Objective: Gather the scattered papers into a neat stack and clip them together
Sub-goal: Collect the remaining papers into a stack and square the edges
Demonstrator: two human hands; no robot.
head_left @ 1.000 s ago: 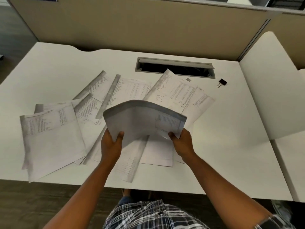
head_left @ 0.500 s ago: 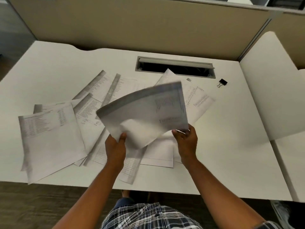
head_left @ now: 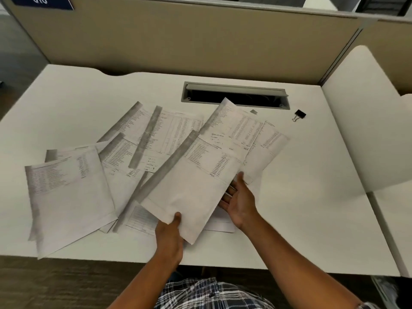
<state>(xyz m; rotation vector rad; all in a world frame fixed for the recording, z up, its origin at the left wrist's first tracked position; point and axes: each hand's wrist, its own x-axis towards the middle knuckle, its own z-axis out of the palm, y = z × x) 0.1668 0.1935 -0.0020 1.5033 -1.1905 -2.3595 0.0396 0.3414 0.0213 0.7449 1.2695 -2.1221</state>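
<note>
Counter [head_left: 66, 108]: white, backed by a beige partition [head_left: 178, 41]; broad bare area on the right side, likely the room needed for squaring a stack; a cable slot [head_left: 234, 94] sits open at the back edge, one sheet corner overlapping its front lip.

Scattered papers [head_left: 156, 134]: printed sheets fanned across the left and middle of the counter, overlapping at mixed angles; a separate pair [head_left: 66, 197] lies at the far left, its lower corner hanging past the front edge; none aligned, so gathering is judged to be at an early stage.

Held sheets [head_left: 189, 186]: a small bundle, tilted, lower corner toward the person, raised above the sheets beneath; held at two opposite edges, presumably so it stays flat and can take more pages.

Left hand [head_left: 169, 237]: thumb on top of the bundle's near corner, fingers beneath and hidden; pinching the bundle, carrying its weight.

Right hand [head_left: 239, 199]: palm up, fingers straight and slid under the bundle's right edge, thumb tip at that edge; supporting, not clamping; whether it also touches the loose sheets underneath, cannot tell.

Binder clip [head_left: 299, 115]: black, small, alone on the counter at the back right, just beside the slot's end, well apart from both hands and all papers; untouched, sensibly so, since clipping only makes sense once the stack is complete.
</note>
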